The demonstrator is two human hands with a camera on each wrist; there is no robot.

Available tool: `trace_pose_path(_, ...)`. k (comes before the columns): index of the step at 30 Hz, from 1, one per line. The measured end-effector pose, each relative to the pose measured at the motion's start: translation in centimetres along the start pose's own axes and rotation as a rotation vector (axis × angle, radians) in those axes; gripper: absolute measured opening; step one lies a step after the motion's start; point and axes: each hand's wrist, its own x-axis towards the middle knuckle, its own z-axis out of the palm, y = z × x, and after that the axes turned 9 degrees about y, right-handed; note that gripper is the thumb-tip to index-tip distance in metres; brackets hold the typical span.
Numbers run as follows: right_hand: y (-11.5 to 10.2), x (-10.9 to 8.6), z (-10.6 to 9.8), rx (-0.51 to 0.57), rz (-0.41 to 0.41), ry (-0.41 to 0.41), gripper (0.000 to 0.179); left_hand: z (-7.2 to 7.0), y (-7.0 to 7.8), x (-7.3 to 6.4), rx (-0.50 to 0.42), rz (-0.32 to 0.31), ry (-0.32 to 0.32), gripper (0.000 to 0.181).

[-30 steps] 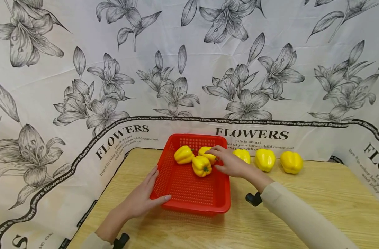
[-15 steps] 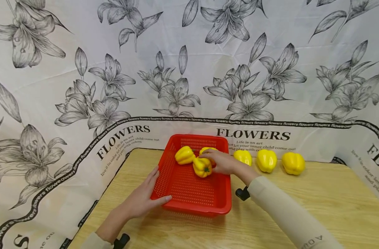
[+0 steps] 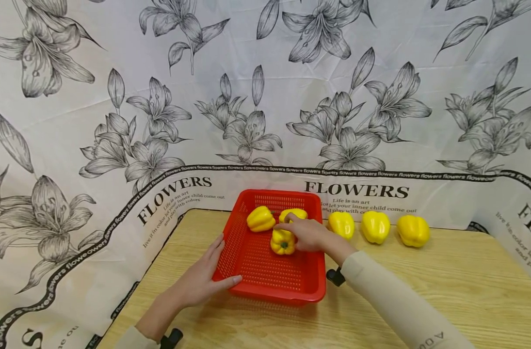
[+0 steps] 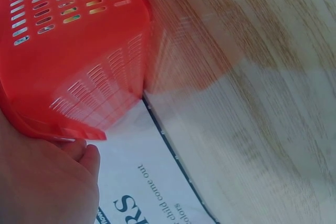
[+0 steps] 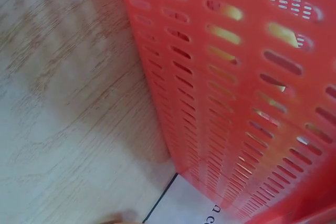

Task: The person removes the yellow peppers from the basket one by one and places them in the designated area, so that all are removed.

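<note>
A red plastic basket (image 3: 269, 276) with slotted sides stands on the table, three yellow bell peppers inside it. My left hand (image 3: 200, 278) holds its near left corner, thumb along the front rim and fingers at the left rim. In the left wrist view, fingers (image 4: 89, 158) show just under the red rim. Inside the basket, my right hand (image 3: 309, 235) grips the front bell pepper (image 3: 282, 246), whose green stem faces me. Behind it lie the left bell pepper (image 3: 261, 219) and the back bell pepper (image 3: 287, 214), partly covered by the hand.
To the basket's right, three more yellow bell peppers stand in a row: a near one (image 3: 341, 225), a middle one (image 3: 376, 227) and a far one (image 3: 413, 231). A white flower-printed cloth (image 3: 265, 121) hangs behind the wooden table (image 3: 466, 281).
My right hand has moved left and down from the back bell pepper onto the front one, which has turned slightly, stem more towards me. The left hand stays at the basket.
</note>
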Motion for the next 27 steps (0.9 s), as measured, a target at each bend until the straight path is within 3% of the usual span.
trace_pose_path(12, -0.39, -0.33, -0.12, 0.004, 0.000, 0.022, 0.070, 0.07, 0.19, -0.04, 0.005, 0.013, 0.008, 0.107)
trace_pose_path(20, -0.20, -0.30, 0.20, -0.023, -0.044, 0.073, 0.069, 0.11, 0.10, -0.14, 0.001, 0.013, 0.011, 0.107)
trace_pose_path(27, -0.06, -0.37, 0.30, -0.014, -0.017, 0.067, 0.058, 0.11, 0.13, -0.15, 0.003, 0.022, 0.017, 0.106)
